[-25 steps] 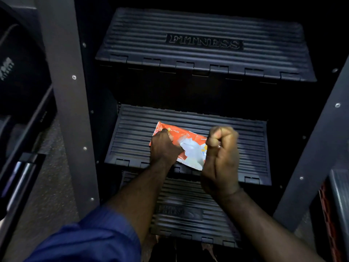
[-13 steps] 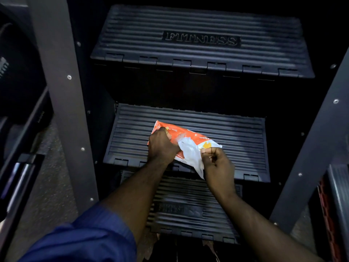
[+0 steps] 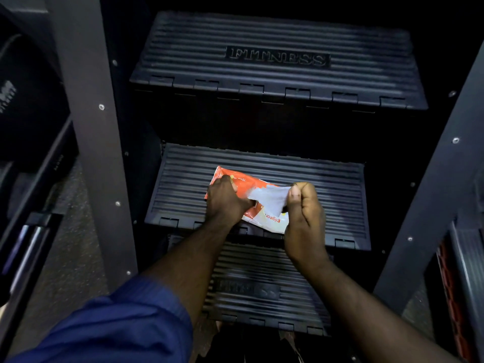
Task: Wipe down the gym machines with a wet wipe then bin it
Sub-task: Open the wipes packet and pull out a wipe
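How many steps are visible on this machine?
3. The top step is at the back. The middle step is under the wipes pack. The bottom step is nearest and partly covered. More may be hidden in the dark.

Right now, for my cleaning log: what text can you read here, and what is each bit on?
"FITNESS": embossed on the top step.
"FITNESS": embossed on the bottom step; dim, middle letters faint.
"Pigeon": upside down on the pack.
Small print on the pack's orange end: too small to read.
White letters on the left machine: blurred and cut off, unreadable.
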`<state>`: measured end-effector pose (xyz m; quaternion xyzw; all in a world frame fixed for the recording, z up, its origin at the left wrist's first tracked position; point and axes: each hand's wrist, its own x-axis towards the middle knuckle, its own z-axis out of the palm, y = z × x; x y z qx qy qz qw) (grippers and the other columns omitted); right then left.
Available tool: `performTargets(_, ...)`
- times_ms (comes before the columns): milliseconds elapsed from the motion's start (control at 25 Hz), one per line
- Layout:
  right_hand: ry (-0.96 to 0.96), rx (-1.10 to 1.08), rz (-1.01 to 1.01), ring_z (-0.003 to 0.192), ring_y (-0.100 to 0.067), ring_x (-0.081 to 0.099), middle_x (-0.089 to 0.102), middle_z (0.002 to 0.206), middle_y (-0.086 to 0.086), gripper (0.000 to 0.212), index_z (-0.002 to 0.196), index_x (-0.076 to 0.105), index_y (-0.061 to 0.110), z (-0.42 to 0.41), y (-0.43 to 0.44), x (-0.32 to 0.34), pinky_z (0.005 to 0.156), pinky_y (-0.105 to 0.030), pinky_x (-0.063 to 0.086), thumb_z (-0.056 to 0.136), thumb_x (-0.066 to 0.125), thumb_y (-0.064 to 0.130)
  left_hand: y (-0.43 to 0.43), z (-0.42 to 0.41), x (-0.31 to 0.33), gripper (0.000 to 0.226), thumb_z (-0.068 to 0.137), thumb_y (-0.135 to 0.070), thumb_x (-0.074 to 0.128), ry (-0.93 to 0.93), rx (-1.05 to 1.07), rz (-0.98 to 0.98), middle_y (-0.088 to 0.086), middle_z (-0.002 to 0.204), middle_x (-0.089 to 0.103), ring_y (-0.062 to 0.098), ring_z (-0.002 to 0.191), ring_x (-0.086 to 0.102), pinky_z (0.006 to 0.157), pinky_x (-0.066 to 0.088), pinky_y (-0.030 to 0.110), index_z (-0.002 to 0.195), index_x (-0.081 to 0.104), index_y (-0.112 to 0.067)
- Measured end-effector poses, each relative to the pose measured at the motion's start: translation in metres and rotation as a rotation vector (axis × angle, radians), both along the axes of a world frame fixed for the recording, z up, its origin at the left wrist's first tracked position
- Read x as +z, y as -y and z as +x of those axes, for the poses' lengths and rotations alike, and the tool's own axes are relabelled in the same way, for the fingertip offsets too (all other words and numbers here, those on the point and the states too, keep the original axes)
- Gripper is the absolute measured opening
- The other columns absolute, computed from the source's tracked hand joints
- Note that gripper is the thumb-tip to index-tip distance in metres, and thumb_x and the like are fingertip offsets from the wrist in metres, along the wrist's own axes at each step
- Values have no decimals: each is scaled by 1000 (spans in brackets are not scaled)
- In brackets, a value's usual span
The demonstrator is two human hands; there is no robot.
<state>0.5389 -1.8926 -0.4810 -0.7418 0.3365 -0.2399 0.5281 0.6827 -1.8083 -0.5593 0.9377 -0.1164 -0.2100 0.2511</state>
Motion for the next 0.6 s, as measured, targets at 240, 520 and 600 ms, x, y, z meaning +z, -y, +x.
performTargets(240,78,-118,-152,65,1,45,44,74,14,18,94,45,16,6,3,24,58,-13,33,110,37,21,-3,-1,-6,73,65,-43,95,1,-2,-31,10,116,67,31,112,62,96,52,43,116,62,-4)
performTargets(520,11,-90,-138,61,-4,41,46,71,10,20,95,45,16,-4,17,11,56,-35,37,111,40,26,-25,7,16,83,46,-68,82,-312,-88,-277,-7,105,54,18,104,56,93,54,41,114,59,-27)
performTargets(600,-21,-66,-117,60,-7,42,51,71,5,23,94,45,16,-7,16,3,57,-40,37,110,38,30,-26,5,17,82,47,-76,79,-345,-46,-360,-5,102,57,16,99,58,93,54,40,112,62,-28)
